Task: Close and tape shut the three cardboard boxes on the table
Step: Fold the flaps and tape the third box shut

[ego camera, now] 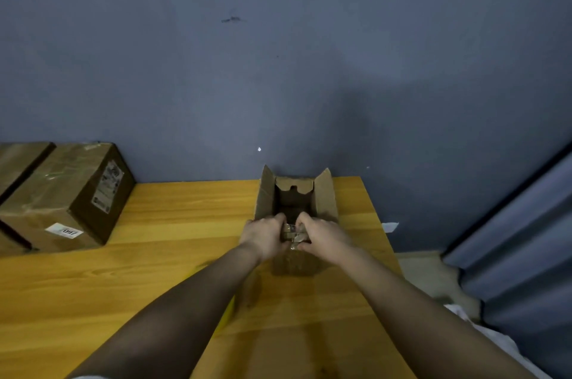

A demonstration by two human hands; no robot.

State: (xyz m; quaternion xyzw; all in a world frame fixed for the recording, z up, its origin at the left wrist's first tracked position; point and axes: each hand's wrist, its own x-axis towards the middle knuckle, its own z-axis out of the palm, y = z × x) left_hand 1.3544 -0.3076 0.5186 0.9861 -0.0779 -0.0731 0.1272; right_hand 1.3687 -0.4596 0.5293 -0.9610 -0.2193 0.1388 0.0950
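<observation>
A small brown cardboard box (325, 196) stands open near the table's far right edge, its side flaps and back flap upright. My left hand (263, 234) and my right hand (323, 236) meet at the box's near edge. Both hold its near flap (292, 234), where shiny tape shows between the fingers. The inside of the box is dark. A closed, taped box (66, 196) with a white label lies at the far left. Part of another box (18, 159) shows beside it at the frame's edge.
The wooden table (173, 258) ends against a blue-grey wall (278, 53). Its right edge runs close to the open box. Beyond that edge are the floor and a blue panel (520, 233). A white cloth (492, 335) lies low at the right.
</observation>
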